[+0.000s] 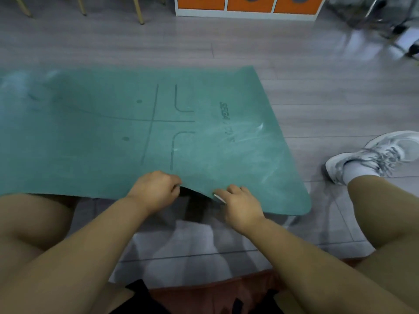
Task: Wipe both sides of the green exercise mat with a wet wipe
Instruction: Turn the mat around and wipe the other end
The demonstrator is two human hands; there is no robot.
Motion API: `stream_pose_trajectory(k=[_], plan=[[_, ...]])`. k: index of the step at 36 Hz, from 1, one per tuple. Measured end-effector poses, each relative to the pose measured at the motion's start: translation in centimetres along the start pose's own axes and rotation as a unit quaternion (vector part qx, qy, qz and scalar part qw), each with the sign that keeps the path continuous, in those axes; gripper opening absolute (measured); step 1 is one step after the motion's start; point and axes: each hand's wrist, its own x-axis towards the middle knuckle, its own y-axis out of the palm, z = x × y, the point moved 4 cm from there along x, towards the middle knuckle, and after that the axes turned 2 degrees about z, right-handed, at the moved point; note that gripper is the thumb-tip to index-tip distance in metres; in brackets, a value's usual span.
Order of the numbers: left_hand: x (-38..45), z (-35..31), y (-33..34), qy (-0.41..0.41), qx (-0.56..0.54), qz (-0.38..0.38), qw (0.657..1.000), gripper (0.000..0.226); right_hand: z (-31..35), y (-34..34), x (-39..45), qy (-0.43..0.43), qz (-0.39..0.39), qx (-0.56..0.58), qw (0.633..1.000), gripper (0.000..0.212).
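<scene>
One green mat (136, 132) is lying on the floor (317, 87); two hands, left (154, 191) and right (240, 205), one white shoe (374, 155) and three orange cabinet doors (249, 3) are showing.

Grey wood-look plank flooring (317, 91) gleams with soft reflected light, while a white cabinet with orange door panels (249, 5) stands at the far side beside pale wooden furniture legs (138, 12).

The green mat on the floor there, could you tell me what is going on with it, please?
A seated person is handling the green exercise mat spread on the grey floor. The left hand and right hand both grip its near edge, which is lifted slightly off the floor. A bit of white, probably the wet wipe, shows at the right hand's fingers. Streaks mark the mat's top side near the right end.
</scene>
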Motion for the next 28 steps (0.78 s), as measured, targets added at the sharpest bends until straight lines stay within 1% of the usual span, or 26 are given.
stream_pose_trajectory(k=[2,5,8,11,13,15,17,19,20,21,22,24,28], plan=[[-0.1,-0.8,-0.5,0.012,0.016,-0.002,1.000,0.026,-0.6,-2.0,0.2,-0.019,-0.085,-0.029,0.996,0.029],[0.0,-1.8,-1.5,0.026,0.034,-0.020,0.999,0.029,-2.2,-5.1,0.8,-0.020,-0.149,-0.117,0.982,0.009],[0.6,-2.0,-3.1,0.033,0.020,-0.040,0.998,0.031,-3.1,-8.3,1.5,-0.034,-0.171,-0.156,0.972,0.011],[1.3,-1.5,-4.4,0.037,0.008,-0.029,0.999,0.037,-4.4,-11.6,2.3,-0.030,-0.215,-0.172,0.961,0.013],[1.5,-0.9,-5.1,0.027,0.019,-0.023,0.999,0.040,-5.7,-13.4,2.6,-0.021,-0.239,-0.171,0.956,0.013],[1.5,-0.1,-5.7,0.022,0.032,-0.021,0.999,0.043,-7.7,-15.4,2.6,0.020,-0.240,-0.165,0.956,0.014],[1.4,0.3,-6.3,0.011,0.041,-0.022,0.999,0.044,-10.5,-17.0,2.3,0.100,-0.229,-0.157,0.955,0.021],[1.4,0.1,-7.0,0.000,0.049,-0.030,0.998,0.040,-13.3,-18.0,1.6,0.177,-0.204,-0.154,0.950,0.026],[1.5,-0.4,-7.2,0.002,0.055,-0.037,0.998,0.036,-14.2,-18.3,1.1,0.203,-0.191,-0.152,0.948,0.027],[1.7,-1.2,-7.5,0.006,0.066,-0.044,0.997,0.034,-14.6,-18.5,0.7,0.211,-0.188,-0.154,0.947,0.028],[1.9,-2.0,-7.7,0.010,0.080,-0.051,0.995,0.032,-14.7,-18.4,0.4,0.207,-0.177,-0.158,0.949,0.029],[2.5,-3.7,-8.0,0.013,0.101,-0.056,0.993,0.030,-13.8,-17.4,0.5,0.168,-0.155,-0.150,0.962,0.027],[3.8,-6.3,-8.3,0.022,0.111,-0.056,0.992,0.029,-8.8,-14.2,0.6,0.029,-0.179,-0.155,0.971,0.008]])
